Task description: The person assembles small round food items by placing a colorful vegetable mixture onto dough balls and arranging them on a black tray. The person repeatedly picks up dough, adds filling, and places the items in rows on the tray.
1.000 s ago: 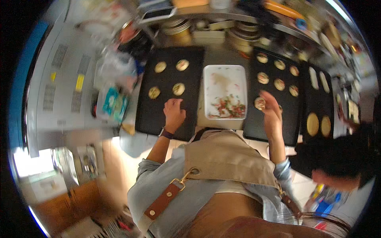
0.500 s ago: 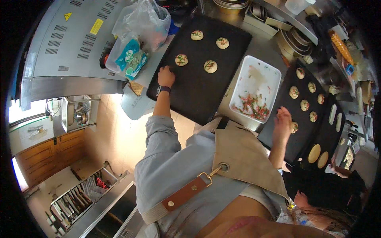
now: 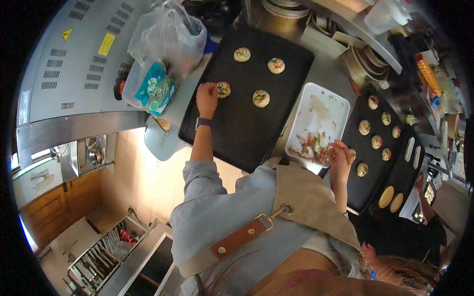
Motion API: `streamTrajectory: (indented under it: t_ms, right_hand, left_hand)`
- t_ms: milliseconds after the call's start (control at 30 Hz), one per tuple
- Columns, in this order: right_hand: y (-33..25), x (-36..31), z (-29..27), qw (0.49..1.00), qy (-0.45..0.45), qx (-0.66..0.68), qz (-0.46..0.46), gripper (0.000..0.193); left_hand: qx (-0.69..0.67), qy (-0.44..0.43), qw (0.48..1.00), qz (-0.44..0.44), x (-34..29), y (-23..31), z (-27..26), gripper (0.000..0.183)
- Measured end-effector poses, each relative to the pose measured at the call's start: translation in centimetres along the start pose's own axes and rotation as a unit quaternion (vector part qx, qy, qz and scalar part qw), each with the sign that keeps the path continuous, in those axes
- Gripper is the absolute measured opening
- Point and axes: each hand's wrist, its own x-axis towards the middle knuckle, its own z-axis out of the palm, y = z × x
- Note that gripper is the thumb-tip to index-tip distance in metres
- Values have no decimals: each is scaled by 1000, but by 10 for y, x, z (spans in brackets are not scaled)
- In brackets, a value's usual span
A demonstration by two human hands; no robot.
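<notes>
Four round dough buns sit on the large black baking tray (image 3: 232, 128), each topped with red and green shreds. My left hand (image 3: 207, 101) is over this tray's left side, fingers curled in beside one bun (image 3: 223, 90); anything inside them is hidden. A white rectangular tub (image 3: 321, 101) holds loose red and green topping (image 3: 312, 147) at its near end. My right hand (image 3: 339, 160) is at the tub's near right corner with bent fingers drawn together. What they hold, if anything, cannot be made out. Partly behind that hand shows another topped bun (image 3: 352, 154).
A second black tray (image 3: 365, 192) with several topped buns lies to the right; beyond it another tray (image 3: 382, 209) carries long and oval dough pieces. Plastic bags (image 3: 170, 37) stand at the back left by a grey metal cabinet (image 3: 74, 64). Another person's arm (image 3: 427, 200) shows at right.
My right hand has shifted left from over the right tray to the tub's corner, uncovering a bun. My left hand's fingers now lie beside the left bun. The whole view has shifted slightly.
</notes>
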Motion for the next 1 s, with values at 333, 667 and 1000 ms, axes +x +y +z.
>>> streamTrajectory:
  t_ms: [333,667,1000]
  right_hand:
    - [0,14,7,998,-44,-45,18,22]
    - [16,36,-5,997,-8,-75,-1,21]
    - [94,48,-89,940,80,-323,-78,22]
  left_hand:
    - [5,46,999,2,16,11,14,16]
    - [-125,-204,958,159,58,141,88,21]
    - [49,-366,835,407,-142,226,156,10]
